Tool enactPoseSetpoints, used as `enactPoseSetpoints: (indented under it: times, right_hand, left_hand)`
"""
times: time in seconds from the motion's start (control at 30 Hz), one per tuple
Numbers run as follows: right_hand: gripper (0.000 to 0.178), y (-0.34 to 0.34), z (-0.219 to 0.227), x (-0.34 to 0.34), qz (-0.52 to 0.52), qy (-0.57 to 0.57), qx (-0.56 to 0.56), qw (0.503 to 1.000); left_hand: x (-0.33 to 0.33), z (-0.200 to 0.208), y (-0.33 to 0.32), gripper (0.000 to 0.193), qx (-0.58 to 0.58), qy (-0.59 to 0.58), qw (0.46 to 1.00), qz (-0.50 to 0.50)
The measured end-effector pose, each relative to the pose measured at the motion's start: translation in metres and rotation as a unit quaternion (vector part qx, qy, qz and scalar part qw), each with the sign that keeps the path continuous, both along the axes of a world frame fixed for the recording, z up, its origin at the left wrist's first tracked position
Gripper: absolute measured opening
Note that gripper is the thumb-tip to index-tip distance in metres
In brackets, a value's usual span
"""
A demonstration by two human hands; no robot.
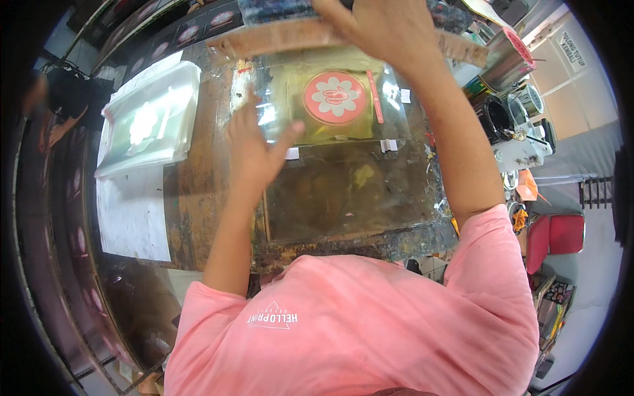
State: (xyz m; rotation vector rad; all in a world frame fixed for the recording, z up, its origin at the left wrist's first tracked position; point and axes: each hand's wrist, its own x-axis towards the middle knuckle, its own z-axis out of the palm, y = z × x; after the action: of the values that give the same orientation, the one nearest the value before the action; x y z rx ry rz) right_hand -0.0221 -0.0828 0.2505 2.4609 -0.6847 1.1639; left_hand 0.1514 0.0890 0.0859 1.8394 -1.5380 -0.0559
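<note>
On a paint-stained desk [211,198], a pink flower print [335,98], seemingly complete, lies between a spread, empty left hand [254,142] and a right hand [389,30] whose grip near a wooden bar [264,41] is unclear; stacked white-flowered sheets [148,129] appear unfinished.

White-flowered pink disc [335,98], pink strip [374,98], white paper [135,218], white-printed pink shirt [360,323], red chair [566,234]
</note>
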Motion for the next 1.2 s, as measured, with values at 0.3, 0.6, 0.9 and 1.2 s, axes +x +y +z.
enactPoseSetpoints:
  times: [0.3,0.6,0.9,1.2]
  right_hand:
    - [0.053,-0.025,0.047,-0.002,-0.044,0.026,0.099,0.994]
    - [0.062,-0.046,0.051,0.011,-0.052,0.004,0.046,0.998]
    - [0.056,-0.025,0.042,0.018,-0.023,-0.010,0.098,0.995]
    - [0.054,-0.026,0.028,0.012,-0.039,0.015,0.132,0.990]
  left_hand:
    - [-0.027,-0.054,0.010,0.100,0.137,-0.152,0.979,0.022]
    - [0.042,0.045,-0.033,0.055,-0.062,0.205,0.970,0.112]
    - [0.266,0.050,0.072,0.061,-0.149,0.120,0.952,0.240]
    - [0.365,0.004,0.093,0.060,-0.043,-0.270,0.841,0.467]
